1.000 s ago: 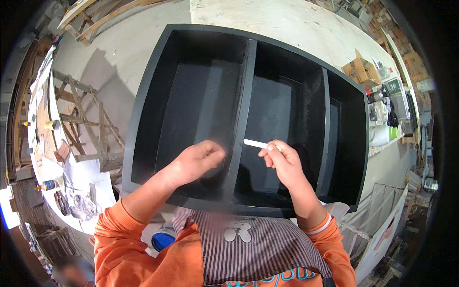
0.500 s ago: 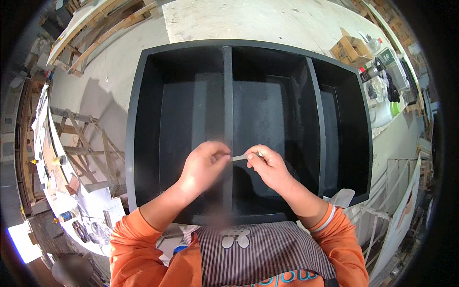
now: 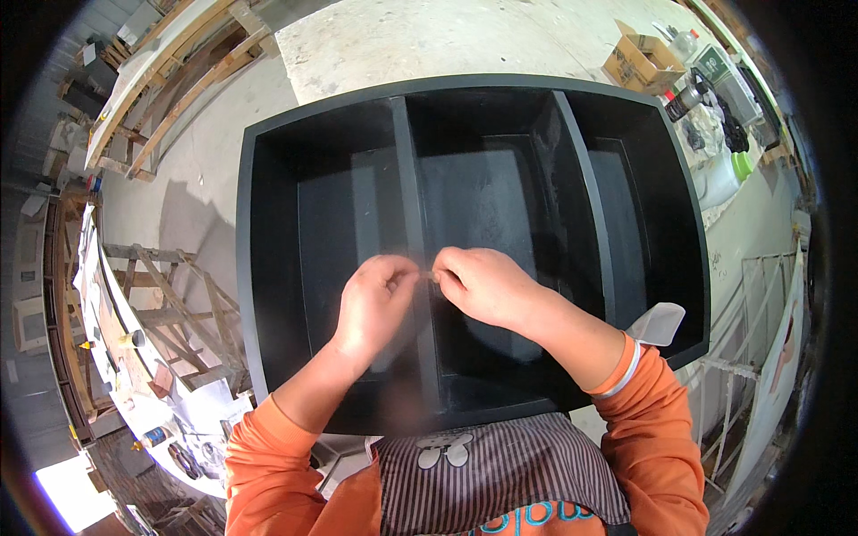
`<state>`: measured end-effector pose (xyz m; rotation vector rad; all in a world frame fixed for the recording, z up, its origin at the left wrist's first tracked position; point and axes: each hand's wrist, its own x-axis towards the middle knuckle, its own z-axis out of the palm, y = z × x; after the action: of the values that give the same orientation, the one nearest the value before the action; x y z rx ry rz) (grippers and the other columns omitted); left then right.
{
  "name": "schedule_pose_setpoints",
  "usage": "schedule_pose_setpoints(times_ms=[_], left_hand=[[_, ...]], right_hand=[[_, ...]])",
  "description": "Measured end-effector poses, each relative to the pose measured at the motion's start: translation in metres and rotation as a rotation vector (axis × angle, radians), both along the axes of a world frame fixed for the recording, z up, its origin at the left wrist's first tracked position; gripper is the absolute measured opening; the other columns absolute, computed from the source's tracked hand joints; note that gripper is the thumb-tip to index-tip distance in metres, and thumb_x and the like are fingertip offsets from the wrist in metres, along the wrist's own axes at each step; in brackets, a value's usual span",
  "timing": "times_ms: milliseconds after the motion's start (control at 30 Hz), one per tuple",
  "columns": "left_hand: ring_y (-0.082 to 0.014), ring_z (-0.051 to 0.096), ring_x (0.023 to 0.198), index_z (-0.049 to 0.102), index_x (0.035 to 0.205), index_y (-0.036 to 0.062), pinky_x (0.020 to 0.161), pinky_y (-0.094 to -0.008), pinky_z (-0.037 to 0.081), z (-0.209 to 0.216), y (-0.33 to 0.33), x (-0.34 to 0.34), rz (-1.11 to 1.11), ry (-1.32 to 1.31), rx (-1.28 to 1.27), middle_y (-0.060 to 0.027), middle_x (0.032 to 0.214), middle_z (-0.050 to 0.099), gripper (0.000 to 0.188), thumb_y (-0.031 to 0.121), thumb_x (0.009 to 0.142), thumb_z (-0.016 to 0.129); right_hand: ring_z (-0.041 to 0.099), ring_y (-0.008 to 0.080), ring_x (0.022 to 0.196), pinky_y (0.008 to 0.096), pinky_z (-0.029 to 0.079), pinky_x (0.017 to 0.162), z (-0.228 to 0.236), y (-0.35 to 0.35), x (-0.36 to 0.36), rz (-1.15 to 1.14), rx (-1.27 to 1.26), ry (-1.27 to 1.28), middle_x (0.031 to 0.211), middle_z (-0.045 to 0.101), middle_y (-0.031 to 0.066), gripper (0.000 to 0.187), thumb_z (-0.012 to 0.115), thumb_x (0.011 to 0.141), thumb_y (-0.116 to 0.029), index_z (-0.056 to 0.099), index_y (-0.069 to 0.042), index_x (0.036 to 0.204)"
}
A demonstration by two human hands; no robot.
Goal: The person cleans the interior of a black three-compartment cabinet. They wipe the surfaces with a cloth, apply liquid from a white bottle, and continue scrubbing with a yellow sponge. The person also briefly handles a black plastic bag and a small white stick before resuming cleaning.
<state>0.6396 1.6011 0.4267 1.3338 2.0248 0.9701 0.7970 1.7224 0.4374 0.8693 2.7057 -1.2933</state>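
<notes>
My left hand (image 3: 374,299) and my right hand (image 3: 483,281) meet above a black open box (image 3: 407,179) with two dividers and three compartments. The fingertips of both are pinched together on a small, thin, pale strip (image 3: 428,275). Only a short bit of it shows between the fingers, and what it is made of I cannot tell. Both hands hover over the left divider, apart from the box as far as I can see. Along the near side of the box runs my striped apron (image 3: 518,460). A white flap (image 3: 661,323) juts out beside my right cuff.
The box lies on a pale work surface (image 3: 429,54). At the far right stand a cardboard carton (image 3: 639,64), a white jug with a green cap (image 3: 722,179), and several bottles and bags. Wooden trestles (image 3: 170,295) and a paper-littered table (image 3: 192,415) are on the left.
My right hand has moved left and slightly up, closing on my left hand, so less of the strip shows. The view has shifted and turned a little.
</notes>
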Motion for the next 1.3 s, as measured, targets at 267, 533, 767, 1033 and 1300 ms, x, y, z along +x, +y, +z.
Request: schedule_pose_setpoints(times_ms=[267, 533, 767, 1033, 1300], left_hand=[[-0.0288, 0.067, 0.084, 0.07, 0.093, 0.0021, 0.075, -0.0363, 0.054, -0.001, 0.008, -0.004, -0.018, 0.046, 0.034, -0.0129, 0.091, 0.067, 0.01, 0.007, 0.084, 0.069], [-0.0311, 0.067, 0.084, 0.07, 0.091, 0.0029, 0.075, -0.0375, 0.054, 0.0, 0.007, -0.004, -0.06, 0.086, 0.071, -0.0129, 0.09, 0.067, 0.008, 0.007, 0.084, 0.068], [-0.0329, 0.067, 0.088, 0.07, 0.09, 0.0022, 0.078, -0.0386, 0.054, 0.0, 0.006, -0.002, -0.077, 0.117, 0.093, -0.0144, 0.092, 0.068, 0.008, 0.006, 0.084, 0.068], [-0.0125, 0.064, 0.085, 0.06, 0.117, -0.0014, 0.075, -0.0279, 0.053, -0.013, -0.009, -0.001, 0.081, -0.209, -0.077, -0.0068, 0.098, 0.065, 0.025, 0.004, 0.093, 0.065], [-0.0247, 0.052, 0.127, 0.03, 0.148, -0.0073, 0.107, -0.0364, 0.043, -0.022, -0.033, 0.017, 0.013, -0.634, -0.144, -0.0208, 0.139, 0.048, 0.062, 0.005, 0.095, 0.061]], right_hand=[[0.068, 0.0368, 0.086, 0.0454, 0.055, 0.077, 0.001, 0.002, -0.003, -0.009, 0.114, 0.033, 0.09, 0.07, 0.0184, 0.022, 0.055, 0.097, -0.022, 0.067, -0.004, 0.098], [0.069, 0.0365, 0.086, 0.0447, 0.055, 0.076, -0.003, 0.0, 0.001, -0.025, 0.126, 0.079, 0.09, 0.07, 0.0181, 0.021, 0.057, 0.096, -0.021, 0.07, -0.004, 0.097], [0.069, 0.0347, 0.083, 0.0411, 0.056, 0.074, -0.003, -0.001, 0.004, -0.012, 0.165, 0.089, 0.09, 0.071, 0.0173, 0.019, 0.06, 0.096, -0.019, 0.071, -0.004, 0.1], [0.07, 0.0327, 0.078, 0.0403, 0.056, 0.071, -0.002, -0.002, 0.007, -0.01, 0.14, 0.078, 0.088, 0.072, 0.0157, 0.019, 0.059, 0.097, -0.019, 0.071, -0.005, 0.1], [0.07, 0.0329, 0.076, 0.0401, 0.055, 0.07, 0.0, -0.003, 0.006, -0.004, 0.179, 0.06, 0.086, 0.072, 0.0162, 0.018, 0.06, 0.097, -0.019, 0.07, -0.005, 0.101]])
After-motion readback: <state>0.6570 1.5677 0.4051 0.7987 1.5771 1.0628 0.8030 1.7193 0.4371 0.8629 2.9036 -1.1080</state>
